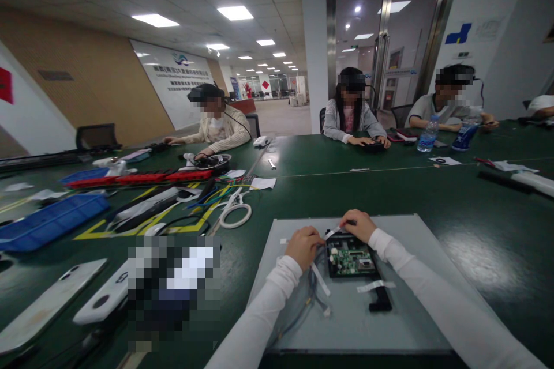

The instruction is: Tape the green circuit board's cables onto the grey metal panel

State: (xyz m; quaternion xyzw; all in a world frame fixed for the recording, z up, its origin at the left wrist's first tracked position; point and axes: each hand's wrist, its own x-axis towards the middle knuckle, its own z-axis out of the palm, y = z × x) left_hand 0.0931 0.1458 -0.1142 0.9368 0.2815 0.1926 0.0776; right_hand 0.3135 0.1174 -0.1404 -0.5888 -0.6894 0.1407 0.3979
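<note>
A strip of white tape [332,233] is stretched between my two hands, over the upper edge of a black housing with a green circuit board [351,262]. My left hand [304,249] pinches the strip's left end beside the housing. At the other end, the fingers of my right hand [358,223] are closed on it above the board. The housing lies on a flat grey panel [415,305]. Two more tape strips are there, one below my left hand and one across the housing's black arm [381,298]. Thin wires [312,285] run down the panel's left side.
Left of the panel lie a white phone [49,302], a white device [104,300], a ring-shaped tape roll [236,216], cables and a blue tray [52,222]. Across the green table sit three people; a water bottle [428,135] stands near the right one.
</note>
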